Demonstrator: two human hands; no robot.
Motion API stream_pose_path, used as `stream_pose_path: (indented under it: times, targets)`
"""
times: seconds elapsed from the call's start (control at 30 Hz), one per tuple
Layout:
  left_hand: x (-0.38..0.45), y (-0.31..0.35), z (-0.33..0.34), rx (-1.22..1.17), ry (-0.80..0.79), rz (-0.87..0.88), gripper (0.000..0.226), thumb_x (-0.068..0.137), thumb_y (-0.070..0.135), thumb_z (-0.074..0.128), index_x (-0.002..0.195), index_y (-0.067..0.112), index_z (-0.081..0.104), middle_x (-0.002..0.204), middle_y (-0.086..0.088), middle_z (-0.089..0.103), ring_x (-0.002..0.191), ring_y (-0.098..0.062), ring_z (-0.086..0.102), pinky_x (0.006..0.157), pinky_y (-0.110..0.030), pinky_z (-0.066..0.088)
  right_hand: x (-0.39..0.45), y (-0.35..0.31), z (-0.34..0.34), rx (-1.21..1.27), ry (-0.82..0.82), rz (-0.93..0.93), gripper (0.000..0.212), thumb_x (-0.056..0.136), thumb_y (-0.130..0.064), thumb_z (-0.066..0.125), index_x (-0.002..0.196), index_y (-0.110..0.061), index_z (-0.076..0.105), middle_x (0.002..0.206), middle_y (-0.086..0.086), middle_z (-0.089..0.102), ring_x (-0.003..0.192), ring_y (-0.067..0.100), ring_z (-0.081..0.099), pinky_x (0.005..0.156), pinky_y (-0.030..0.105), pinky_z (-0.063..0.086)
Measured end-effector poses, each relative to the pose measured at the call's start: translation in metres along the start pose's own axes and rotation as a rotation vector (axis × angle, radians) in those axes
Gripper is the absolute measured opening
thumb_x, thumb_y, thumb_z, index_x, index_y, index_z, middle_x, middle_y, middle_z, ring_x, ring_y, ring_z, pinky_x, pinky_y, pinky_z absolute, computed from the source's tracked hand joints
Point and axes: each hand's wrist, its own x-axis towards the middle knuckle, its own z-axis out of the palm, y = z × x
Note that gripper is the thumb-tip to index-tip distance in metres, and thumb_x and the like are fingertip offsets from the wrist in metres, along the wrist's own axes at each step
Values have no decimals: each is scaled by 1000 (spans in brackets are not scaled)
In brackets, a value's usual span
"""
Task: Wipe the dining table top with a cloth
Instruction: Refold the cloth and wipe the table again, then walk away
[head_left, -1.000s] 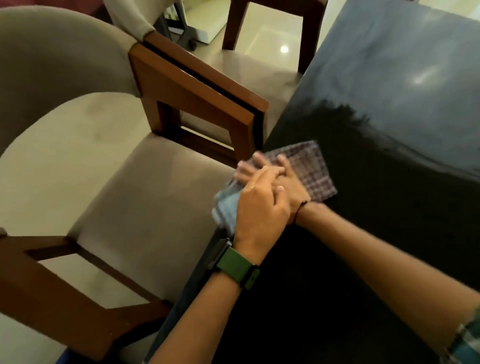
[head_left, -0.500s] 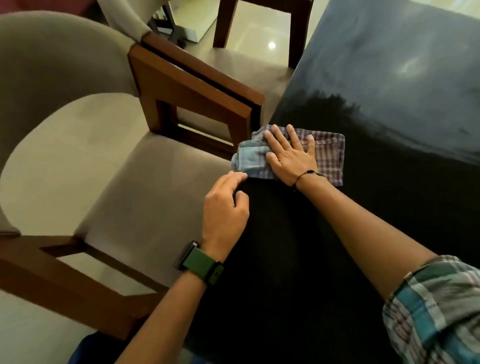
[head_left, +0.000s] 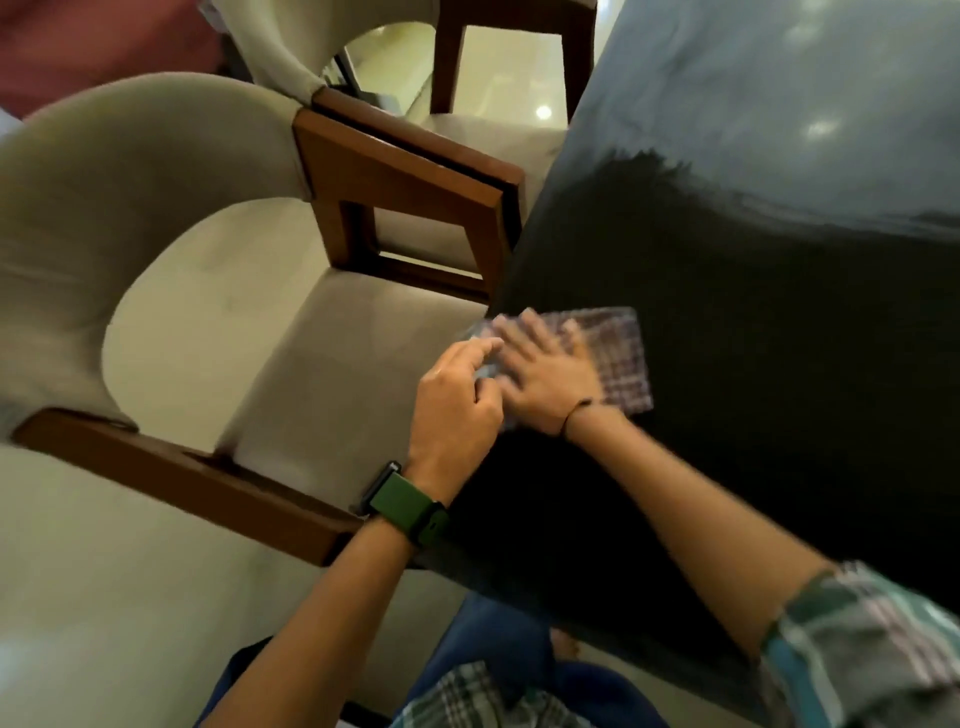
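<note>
The dark glossy dining surface (head_left: 753, 364) fills the right side, a beige cushioned wooden armchair (head_left: 218, 291) drawn up just beside its left edge. The folded plaid cloth (head_left: 618, 358) lies at that edge. The right hand (head_left: 550, 379) presses it flat with straight fingers; the left hand (head_left: 457, 400), loosely curled, touches the cloth's overhanging end (blurred, so any pinch is uncertain). Wiping well likely means an even palm and overlapping strokes kept inside the rim.

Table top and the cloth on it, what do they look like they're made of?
The table top looks like dark polished glass or lacquer: it mirrors ceiling lights and the room. The cloth looks like thin woven cotton, matte, with a plaid check; motion blur hides its texture.
</note>
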Motion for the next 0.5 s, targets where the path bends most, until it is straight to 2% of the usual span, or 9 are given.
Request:
stream_pose_path:
  times: [0.1, 0.17, 0.23, 0.3, 0.37, 0.43, 0.5]
  targets:
    - [-32, -3, -14, 36, 46, 11, 39, 83, -7, 45, 118, 6, 55, 124, -9, 58, 110, -5, 44, 96, -10, 30, 23, 38, -15, 56, -6, 269, 54, 98, -47, 18, 148, -36, 4, 158, -11, -5, 144, 19, -10, 111, 57, -7]
    - [-55, -10, -26, 45, 67, -15, 41, 83, -9, 43, 119, 6, 54, 124, -8, 57, 111, -4, 44, 96, -8, 30, 19, 26, -14, 42, 22, 320, 55, 97, -49, 16, 149, -34, 4, 158, -10, -6, 144, 21, -12, 110, 58, -9]
    - [-71, -19, -36, 18, 74, -52, 43, 83, -11, 40, 119, 6, 54, 124, -9, 56, 113, -7, 45, 98, -9, 33, 1, -14, 0, 44, 42, 243, 57, 96, -53, 18, 149, -34, 6, 158, -10, -5, 144, 23, -12, 109, 59, -10]
    - [-83, -26, -42, -21, 66, -91, 41, 82, -5, 40, 119, 6, 53, 124, -11, 55, 112, -13, 49, 100, -23, 41, -33, -69, 24, 17, 24, 67, 60, 94, -56, 20, 148, -33, 8, 158, -9, -2, 144, 23, -11, 108, 60, -12]
    - [-90, -26, -44, -28, 56, -126, 43, 82, -5, 39, 122, 6, 51, 127, -11, 53, 114, -12, 47, 98, -23, 38, -74, -115, 45, -34, 14, -58, 63, 93, -59, 19, 149, -32, 8, 158, -7, -1, 144, 23, -11, 106, 57, -19]
    - [-94, -23, -45, 1, 72, -135, 47, 83, -9, 36, 125, 7, 49, 131, -10, 51, 116, -7, 41, 98, -19, 32, -99, -131, 53, -57, -10, -77, 66, 93, -61, 17, 149, -30, 4, 158, -7, -4, 144, 21, -13, 104, 53, -22]
    - [-97, -20, -47, 2, 82, -119, 49, 82, -11, 35, 125, 7, 48, 133, -10, 50, 117, -6, 40, 98, -18, 30, -110, -115, 50, -60, -29, -73, 66, 93, -61, 17, 149, -30, -1, 158, -9, -7, 144, 18, -15, 107, 52, -20]
